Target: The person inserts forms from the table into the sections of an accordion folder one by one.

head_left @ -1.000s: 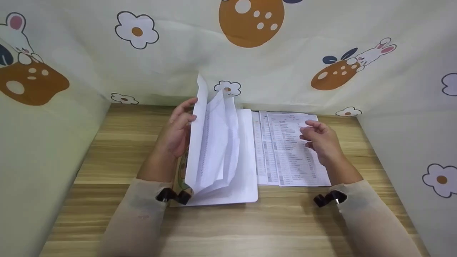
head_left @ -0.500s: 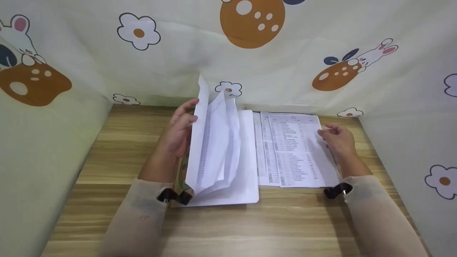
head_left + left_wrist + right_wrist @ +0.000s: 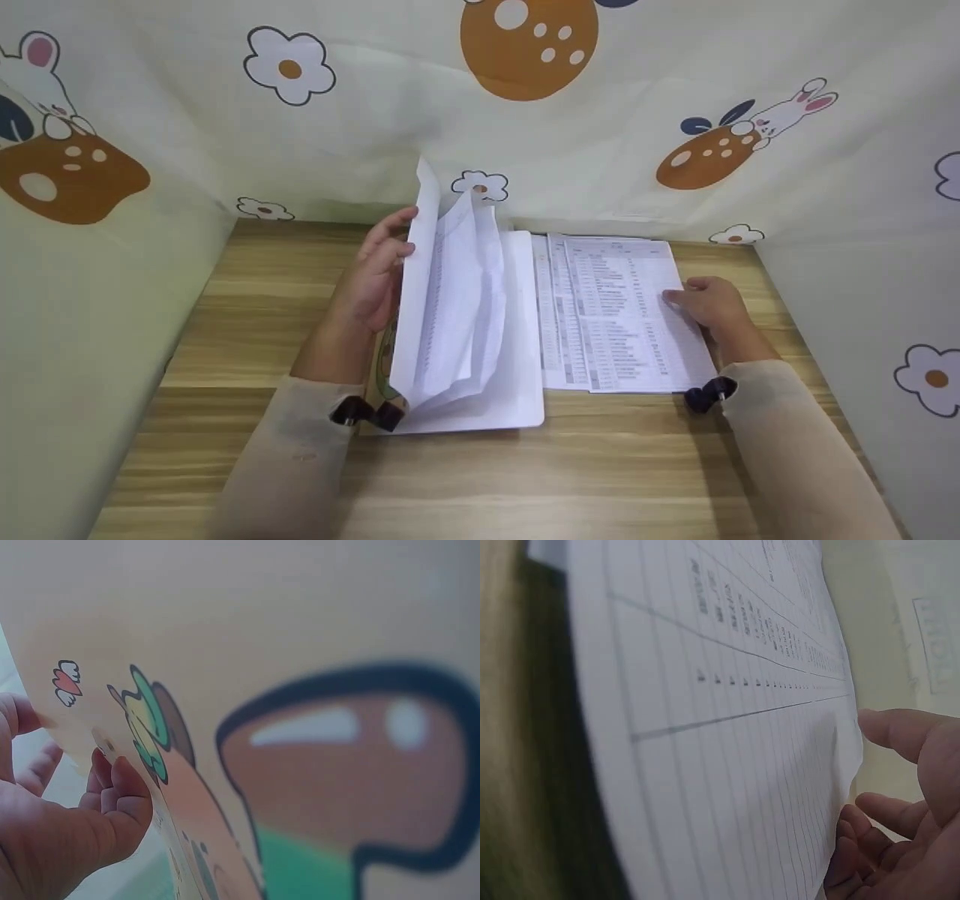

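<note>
My left hand point(image 3: 373, 281) grips the raised, cartoon-printed cover point(image 3: 217, 637) of a folder point(image 3: 525, 330) by its outer edge. Several white sheets point(image 3: 459, 300) fan upright inside it, and its white, round-cornered side lies flat on the table. To the right is a stack of printed sheets point(image 3: 619, 322), ruled like lists and slightly staggered. The right hand point(image 3: 712, 306) pinches the right edge of this stack, its thumb above the paper and its other fingers at the edge. Seen from the right wrist, the sheet edge point(image 3: 832, 787) curves up beside those fingers.
Wood-grain table point(image 3: 465, 487) runs in front of the folder and the stack. A pale fabric wall point(image 3: 360, 135) with rabbit and flower prints closes off the back and both sides. Each wrist carries a small black camera point(image 3: 367, 412).
The right hand has moved right and slightly down from above the printed sheets to their right edge, where it now pinches them. My left hand and the folder keep their place.
</note>
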`<action>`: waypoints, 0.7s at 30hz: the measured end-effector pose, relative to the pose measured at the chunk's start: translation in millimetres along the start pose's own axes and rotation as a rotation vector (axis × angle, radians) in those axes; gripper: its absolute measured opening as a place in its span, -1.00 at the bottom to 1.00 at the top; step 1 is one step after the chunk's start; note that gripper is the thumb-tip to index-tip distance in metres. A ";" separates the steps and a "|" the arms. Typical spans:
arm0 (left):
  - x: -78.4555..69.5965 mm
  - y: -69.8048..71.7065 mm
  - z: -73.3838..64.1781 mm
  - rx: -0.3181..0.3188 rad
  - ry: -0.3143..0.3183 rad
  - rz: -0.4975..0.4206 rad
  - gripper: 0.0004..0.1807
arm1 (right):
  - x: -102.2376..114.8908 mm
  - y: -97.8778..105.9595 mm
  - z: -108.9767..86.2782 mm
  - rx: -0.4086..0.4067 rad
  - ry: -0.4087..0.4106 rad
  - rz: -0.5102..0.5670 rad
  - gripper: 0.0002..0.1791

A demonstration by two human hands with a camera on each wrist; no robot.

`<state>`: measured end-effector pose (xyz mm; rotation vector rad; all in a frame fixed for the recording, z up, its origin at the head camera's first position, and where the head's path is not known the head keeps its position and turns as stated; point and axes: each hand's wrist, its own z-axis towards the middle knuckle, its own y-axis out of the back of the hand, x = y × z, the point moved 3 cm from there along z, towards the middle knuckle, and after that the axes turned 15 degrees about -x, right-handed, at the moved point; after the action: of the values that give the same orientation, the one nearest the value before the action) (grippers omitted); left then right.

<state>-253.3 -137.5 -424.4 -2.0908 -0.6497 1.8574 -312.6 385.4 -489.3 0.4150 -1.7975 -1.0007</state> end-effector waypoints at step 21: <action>2.0 0.9 2.2 -0.007 0.007 0.000 -0.39 | 3.5 -3.9 -3.9 0.001 0.031 -0.104 -0.17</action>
<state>-255.2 -137.4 -426.9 -2.1014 -0.6550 1.8494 -311.4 379.0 -489.6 0.5264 -1.7630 -1.0594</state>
